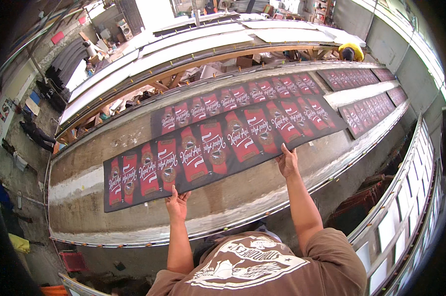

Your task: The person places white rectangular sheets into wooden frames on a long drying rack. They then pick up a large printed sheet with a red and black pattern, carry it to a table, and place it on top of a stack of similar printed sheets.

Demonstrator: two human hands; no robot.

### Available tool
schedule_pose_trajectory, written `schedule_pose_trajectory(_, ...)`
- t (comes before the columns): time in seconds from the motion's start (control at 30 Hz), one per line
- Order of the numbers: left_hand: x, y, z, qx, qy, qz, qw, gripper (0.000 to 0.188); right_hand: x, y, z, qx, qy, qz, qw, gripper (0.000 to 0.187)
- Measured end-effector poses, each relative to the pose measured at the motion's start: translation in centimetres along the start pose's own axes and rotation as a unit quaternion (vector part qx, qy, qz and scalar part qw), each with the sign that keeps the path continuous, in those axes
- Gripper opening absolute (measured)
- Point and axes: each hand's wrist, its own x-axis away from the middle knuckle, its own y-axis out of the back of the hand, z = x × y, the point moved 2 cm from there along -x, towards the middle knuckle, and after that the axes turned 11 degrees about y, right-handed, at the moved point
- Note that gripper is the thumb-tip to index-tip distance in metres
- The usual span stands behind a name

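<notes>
I hold a long black printed sheet (191, 153) by its near edge with both hands. Rows of red shapes with white lettering cover it, and it slants from lower left to upper right above the long table (84, 219). My left hand (177, 203) grips the edge left of the middle, thumb at the rim and fingers partly underneath. Farther right, my right hand (287, 163) pinches the same edge. Just beyond lies a second sheet of the same print (171, 118), partly covered by the held one. Whether the held sheet touches the table, I cannot tell.
More printed sheets (368, 116) lie at the table's right end. A person in yellow (352, 51) bends near its far right corner. Behind runs another long table with white panels (193, 47). A curved rack with white rectangles (393, 227) stands at my right.
</notes>
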Motion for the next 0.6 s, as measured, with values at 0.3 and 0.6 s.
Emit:
schedule_pose_trajectory(0.3,-2.0,-6.9,8.5,-0.01,0.009,-0.022,1.0,0.029,-7.6,7.1,5.0,0.043,-0.006,0.005,0.999,0.053)
schedule_pose_trajectory(0.6,-7.1,-7.7,11.3,-0.024,0.039,-0.039,0.998,0.028,-10.7,9.1,5.3,0.054,-0.008,-0.035,0.998,0.047)
